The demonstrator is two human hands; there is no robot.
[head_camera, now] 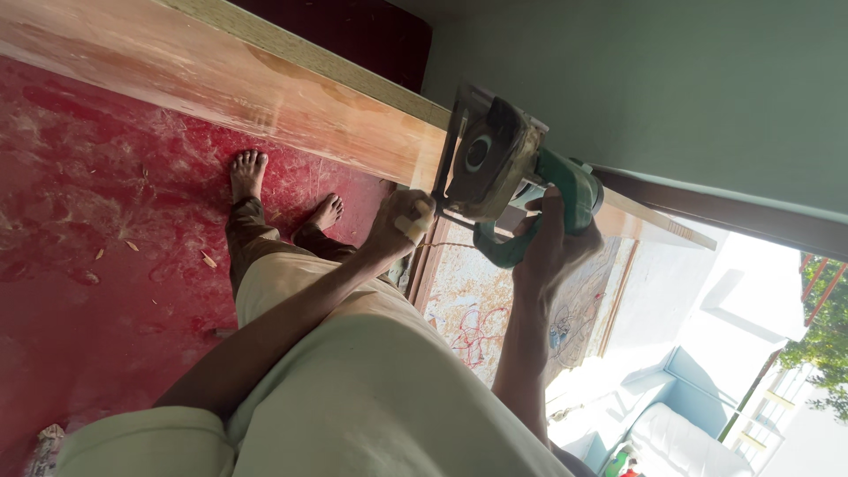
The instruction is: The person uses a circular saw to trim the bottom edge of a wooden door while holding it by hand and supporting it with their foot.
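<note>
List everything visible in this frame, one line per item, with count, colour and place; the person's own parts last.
long wooden board: one, reddish-brown with a pale edge, running across the upper frame
green handheld circular saw: one, green body with a dusty metal guard, sitting on the board at centre
red floor: one, dusted with sawdust and chips, left side
pale green wall: one, upper right
dusty panel with red scribbles: one, on the floor below the saw
bare feet: two, on the red floor
left hand: one, a finger bandaged, by the saw's base
right hand: one, closed on the saw's grip
</note>
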